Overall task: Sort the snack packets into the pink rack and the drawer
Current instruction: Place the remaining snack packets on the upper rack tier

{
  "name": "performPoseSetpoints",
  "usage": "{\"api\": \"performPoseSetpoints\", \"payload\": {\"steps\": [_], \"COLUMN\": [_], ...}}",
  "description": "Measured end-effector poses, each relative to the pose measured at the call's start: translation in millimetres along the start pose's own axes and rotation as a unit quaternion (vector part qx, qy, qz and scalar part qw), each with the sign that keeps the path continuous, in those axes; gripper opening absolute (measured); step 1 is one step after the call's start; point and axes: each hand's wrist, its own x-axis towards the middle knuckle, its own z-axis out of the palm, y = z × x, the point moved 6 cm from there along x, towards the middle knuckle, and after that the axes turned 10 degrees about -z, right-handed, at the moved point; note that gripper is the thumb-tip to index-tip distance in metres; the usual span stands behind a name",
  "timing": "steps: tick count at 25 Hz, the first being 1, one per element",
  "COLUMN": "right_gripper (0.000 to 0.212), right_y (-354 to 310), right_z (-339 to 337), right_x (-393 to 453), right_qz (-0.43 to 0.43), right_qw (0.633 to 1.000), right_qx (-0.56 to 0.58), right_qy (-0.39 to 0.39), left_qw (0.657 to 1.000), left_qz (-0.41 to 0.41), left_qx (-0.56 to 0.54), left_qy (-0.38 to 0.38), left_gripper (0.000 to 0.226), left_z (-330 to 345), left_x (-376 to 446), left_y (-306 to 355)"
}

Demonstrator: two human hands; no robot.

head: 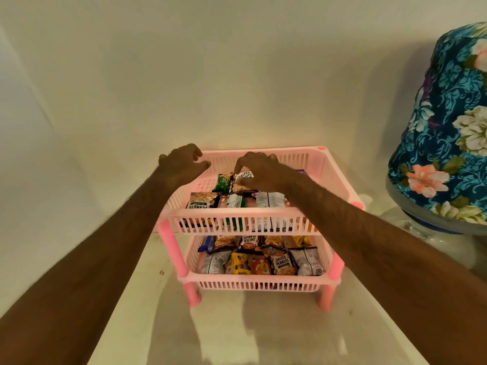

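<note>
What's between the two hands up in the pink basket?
In the head view, only the pink rack's slatted back wall shows between the left hand and right hand.

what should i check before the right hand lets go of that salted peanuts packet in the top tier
1. Right hand pinches the salted peanuts packet: ok.
2. Packet is over the top tier of the pink rack, not outside it: ok.
3. Left hand holds nothing, hovers near the back rim: ok.
4. Free floor under the packet: cannot tell, the hand hides it.
5. Bottom tier already packed with packets: ok.
6. Drawer: cannot tell, not in view.
</note>
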Motion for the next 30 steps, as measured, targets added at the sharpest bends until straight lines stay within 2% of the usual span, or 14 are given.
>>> {"api": "performPoseSetpoints", "payload": {"steps": [3, 6, 9, 11, 15, 19, 22, 25, 27, 30], "right_gripper": [0.019, 0.012, 0.010, 0.009, 0.014, 0.017, 0.017, 0.016, 0.015, 0.013], "right_y": [-30, -74, -112, -130, -157, -186, -206, -225, -233, -239], "right_z": [-15, -23, -7, 17, 98, 189, 255, 307, 331, 355], "right_x": [-18, -42, -64, -76, -89, -103, -121, -141, -153, -165], "right_qz": [-0.028, -0.093, -0.123, -0.113, -0.037, -0.014, -0.001, 0.010, 0.022, 0.050], "right_qw": [0.994, 0.969, 0.950, 0.941, 0.932, 0.938, 0.942, 0.932, 0.929, 0.919], "right_qx": [0.034, 0.116, 0.181, 0.226, 0.325, 0.338, 0.335, 0.343, 0.342, 0.351], "right_qy": [0.101, 0.196, 0.223, 0.223, 0.154, 0.069, -0.032, -0.112, -0.142, -0.171], "left_qw": [0.997, 0.984, 0.962, 0.954, 0.951, 0.939, 0.924, 0.905, 0.905, 0.942], "left_qz": [0.020, 0.044, 0.034, 0.002, -0.081, -0.218, -0.311, -0.376, -0.383, -0.315], "left_qx": [-0.040, -0.072, -0.125, -0.174, -0.240, -0.258, -0.218, -0.125, -0.067, 0.001], "left_qy": [0.071, 0.158, 0.239, 0.242, 0.175, 0.066, -0.040, -0.153, -0.174, -0.113], "left_gripper": [0.038, 0.038, 0.039, 0.036, 0.030, 0.034, 0.054, 0.089, 0.108, 0.107], "left_z": [-24, -33, -29, -15, 35, 95, 138, 163, 169, 176], "left_x": [-39, -93, -152, -183, -240, -298, -343, -389, -414, -443], "left_y": [-15, -39, -76, -103, -175, -254, -303, -335, -342, -329]}}
